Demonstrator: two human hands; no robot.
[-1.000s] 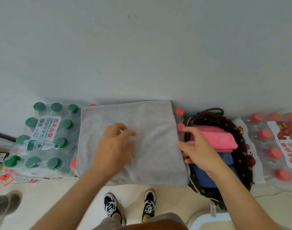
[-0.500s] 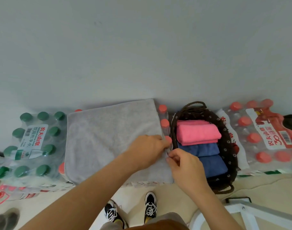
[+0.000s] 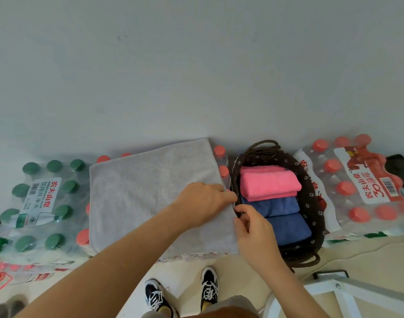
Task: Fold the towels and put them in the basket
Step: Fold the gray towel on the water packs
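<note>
One grey microfibre towel (image 3: 150, 198) lies spread flat over a pack of red-capped water bottles (image 3: 220, 161). Both hands pinch its right edge: the left hand (image 3: 203, 203) from above, the right hand (image 3: 253, 226) just below. Beside it, the dark woven basket (image 3: 311, 193) holds three folded towels: one pink towel (image 3: 268, 184) and two blue towels (image 3: 281, 216).
</note>
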